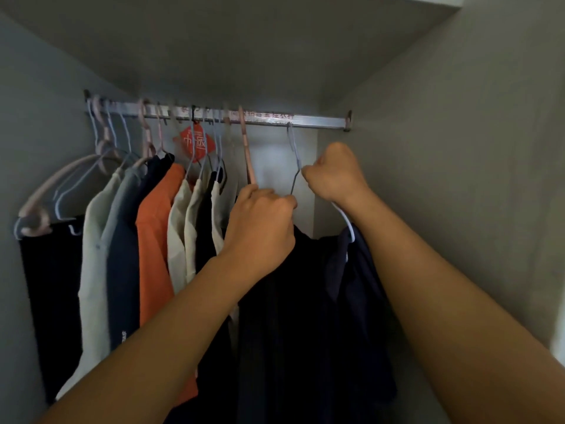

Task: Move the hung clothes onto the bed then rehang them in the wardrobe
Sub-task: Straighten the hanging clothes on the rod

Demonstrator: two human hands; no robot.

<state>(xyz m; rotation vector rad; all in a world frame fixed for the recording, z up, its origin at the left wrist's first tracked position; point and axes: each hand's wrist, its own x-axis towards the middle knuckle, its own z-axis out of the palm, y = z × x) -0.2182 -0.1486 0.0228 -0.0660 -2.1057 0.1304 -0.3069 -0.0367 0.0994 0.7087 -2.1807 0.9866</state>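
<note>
A metal rail (pixel 318 120) spans the wardrobe near the top. Several garments hang from it on the left: black, cream, navy, an orange shirt (pixel 154 240), and more cream pieces. At the right a thin grey wire hanger (pixel 294 154) is hooked on the rail and carries a dark navy garment (pixel 351 286). My right hand (pixel 336 174) pinches that hanger just below its hook. My left hand (pixel 263 221) grips the lower end of a pink hanger (pixel 246 148) and the dark clothing under it.
Grey wardrobe walls close in on both sides, with the right wall (pixel 458 179) near my right arm. A red paper tag (pixel 193 145) dangles from the rail among the hooks. Empty pink and grey hangers (pixel 61 191) hang at the far left.
</note>
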